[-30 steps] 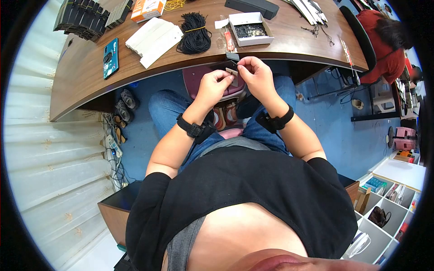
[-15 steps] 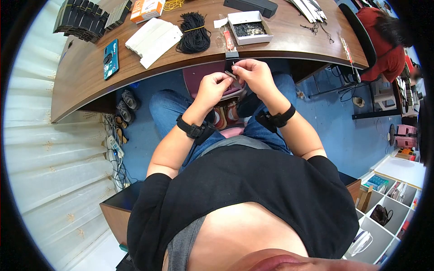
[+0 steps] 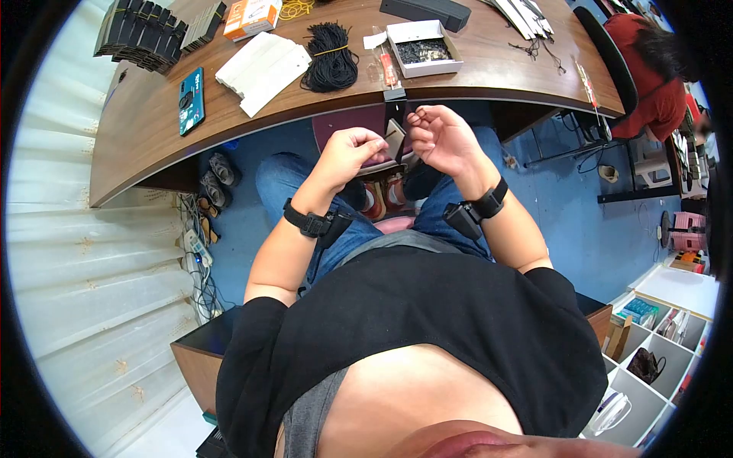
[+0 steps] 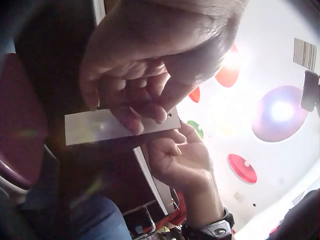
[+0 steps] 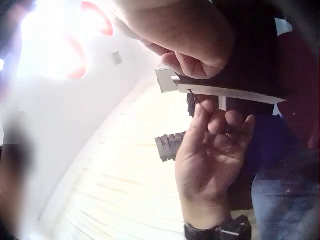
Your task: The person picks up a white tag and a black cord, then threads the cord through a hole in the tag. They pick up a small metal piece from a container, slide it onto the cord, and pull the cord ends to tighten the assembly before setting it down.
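My left hand pinches a pale flat tag between thumb and fingers, over my lap below the desk edge. In the left wrist view the tag is a long strip with a small hole near one end. A thin dark cord shows at that hole, close to the left thumb in the right wrist view. My right hand is beside the tag's holed end, its fingers curled and turned partly upward. I cannot tell whether its fingertips hold the cord.
On the desk lie a black cord bundle, white strips, a phone, and a white box of small dark pieces. Black stacks stand at back left. A grey block sits at the desk edge.
My hands have moved apart from their close pinch around the tag. The right hand has turned its palm upward and shifted right; the left has drawn left slightly, keeping the tag.
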The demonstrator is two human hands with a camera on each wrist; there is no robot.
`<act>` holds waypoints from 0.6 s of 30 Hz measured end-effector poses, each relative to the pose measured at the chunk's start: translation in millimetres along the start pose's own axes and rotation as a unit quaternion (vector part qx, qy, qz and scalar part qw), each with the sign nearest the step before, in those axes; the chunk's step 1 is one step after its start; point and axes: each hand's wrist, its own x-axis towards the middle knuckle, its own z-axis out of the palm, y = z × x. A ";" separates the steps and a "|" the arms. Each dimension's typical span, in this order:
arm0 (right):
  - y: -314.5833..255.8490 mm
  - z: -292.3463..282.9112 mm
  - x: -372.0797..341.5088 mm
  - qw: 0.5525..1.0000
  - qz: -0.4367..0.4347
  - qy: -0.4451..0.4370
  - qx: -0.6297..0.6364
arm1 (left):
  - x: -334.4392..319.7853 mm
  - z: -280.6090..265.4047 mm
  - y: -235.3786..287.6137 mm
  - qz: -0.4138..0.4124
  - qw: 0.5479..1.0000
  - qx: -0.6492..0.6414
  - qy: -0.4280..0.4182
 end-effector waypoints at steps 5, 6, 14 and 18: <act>1.3 -2.1 -11.1 0.989 0.006 -0.060 0.132 | -2.9 1.0 5.8 -0.022 1.000 0.015 -0.008; 4.3 -4.8 -12.2 0.985 0.003 -0.091 0.144 | -2.7 0.5 5.2 -0.032 0.999 0.014 -0.012; 18.8 32.5 -33.8 0.833 -0.065 -0.021 -0.550 | -1.6 4.6 8.6 -0.137 0.958 -0.246 -0.057; 44.2 22.9 -20.8 0.460 -0.364 -0.011 -0.810 | -0.8 8.9 -4.8 -0.189 0.905 -0.375 -0.076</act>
